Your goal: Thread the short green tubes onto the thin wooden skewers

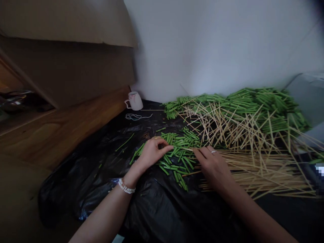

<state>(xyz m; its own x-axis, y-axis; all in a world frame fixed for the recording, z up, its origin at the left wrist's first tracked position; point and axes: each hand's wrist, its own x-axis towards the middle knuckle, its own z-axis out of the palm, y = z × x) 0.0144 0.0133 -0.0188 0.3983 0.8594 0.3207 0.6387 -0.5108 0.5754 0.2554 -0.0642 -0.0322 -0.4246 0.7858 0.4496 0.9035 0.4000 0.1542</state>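
My left hand (154, 151) is over a loose pile of short cut green stems (181, 143). Its thumb and fingers are curled together, and whatever they hold is hidden. Close by on the right, my right hand (214, 165) pinches a thin wooden skewer (187, 149), whose tip points left over the green pieces. Under and beside that hand lies a spread of long pale skewers (263, 165), roughly parallel. Behind them, more skewers (225, 126) lie crisscrossed, with green stem pieces at their far ends. A black plastic sheet (157, 202) lies underneath.
A large heap of green stems (253, 101) lies along the pale wall (215, 44). At the back left stand a white mug (136, 101) and, before it, a tangled white string (134, 117). A wooden board (76, 125) and a cardboard box (68, 67) border the left side.
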